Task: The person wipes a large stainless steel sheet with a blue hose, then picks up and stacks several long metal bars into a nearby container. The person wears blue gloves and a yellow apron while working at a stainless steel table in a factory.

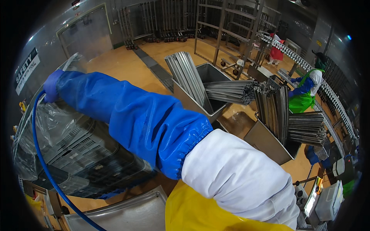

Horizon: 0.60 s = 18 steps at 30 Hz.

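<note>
- Tan, wet-looking factory floor (115,63) spreads across the upper half, toward a grey metal door (86,34) at ten to eleven o'clock.
- At nine to ten o'clock is the right hand (52,85) in a purple-blue glove, the arm stretched fully across. Its fingers look curled; I cannot tell whether they close on the hose, the film or both. The left hand is out of view.
- A thin, smooth blue hose (34,123) meets that glove and bows down to seven o'clock. It should be light, springy and slippery when wet; a full-fist hold near the glove end seems best.
- Loose, crinkled clear plastic film (54,119) drapes the grey slatted plastic crates (98,142) at eight o'clock. I judge it soft and easily torn, best taken by a gathered fold; the crates look stiff, heavy when stacked.
- A shallow metal tray (127,213) lies at seven o'clock, beside the hose, which could snag there.
- Steel bins with long metal bars stand at one o'clock (187,94) and four o'clock (266,144), clear of the reach.
- A co-worker in a green apron (307,90) is well apart, at two to three o'clock.
</note>
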{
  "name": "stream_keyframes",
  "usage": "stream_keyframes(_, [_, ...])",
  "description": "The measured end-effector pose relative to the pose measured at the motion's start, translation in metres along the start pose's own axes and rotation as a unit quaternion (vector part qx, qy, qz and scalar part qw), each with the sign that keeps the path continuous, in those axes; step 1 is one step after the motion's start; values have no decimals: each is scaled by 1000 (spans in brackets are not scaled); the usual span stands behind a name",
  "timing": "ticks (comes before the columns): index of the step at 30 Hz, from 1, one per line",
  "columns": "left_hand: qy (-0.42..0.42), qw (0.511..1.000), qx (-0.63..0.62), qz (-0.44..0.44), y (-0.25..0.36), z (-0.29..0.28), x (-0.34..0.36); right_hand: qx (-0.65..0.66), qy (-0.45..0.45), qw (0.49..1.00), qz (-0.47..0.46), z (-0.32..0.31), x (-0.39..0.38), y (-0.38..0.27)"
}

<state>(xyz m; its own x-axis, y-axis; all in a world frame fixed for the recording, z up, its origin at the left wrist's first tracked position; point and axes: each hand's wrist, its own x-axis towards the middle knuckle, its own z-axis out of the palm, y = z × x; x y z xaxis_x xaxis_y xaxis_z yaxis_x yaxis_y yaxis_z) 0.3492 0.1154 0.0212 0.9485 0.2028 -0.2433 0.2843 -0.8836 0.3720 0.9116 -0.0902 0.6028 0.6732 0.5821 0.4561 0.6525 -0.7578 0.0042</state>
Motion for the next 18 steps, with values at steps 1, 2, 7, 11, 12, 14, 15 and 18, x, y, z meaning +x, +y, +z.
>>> stream_keyframes(1, [-4, 1000, 1, 0, 2, 0, 1, 0, 0, 1000, 0, 1, 0, 1])
stream_keyframes(2, [-5, 1000, 1, -2, 2, 0, 1, 0, -2, 1000, -2, 1, 0, 2])
stream_keyframes(7, [-12, 1000, 4, -14, 1, -2, -6, 3, 8, 1000, -5, 5, 0, 5])
stream_keyframes(11, [-14, 1000, 3, -21, -3, -5, -8, 10, 13, 1000, -14, 3, -3, 6])
stream_keyframes(12, [-15, 1000, 3, -23, -5, -6, -11, 9, 15, 1000, -14, 2, -2, 4])
stream_keyframes(14, [-16, 1000, 1, -24, -9, -7, -14, 14, 12, 1000, -14, -1, -2, 0])
stream_keyframes(15, [-13, 1000, 0, -29, -12, -7, -19, 19, 8, 1000, -15, -2, 0, -4])
stream_keyframes(18, [-4, 998, -16, -58, -28, -7, -45, 37, 22, 998, -42, 9, 14, -43])
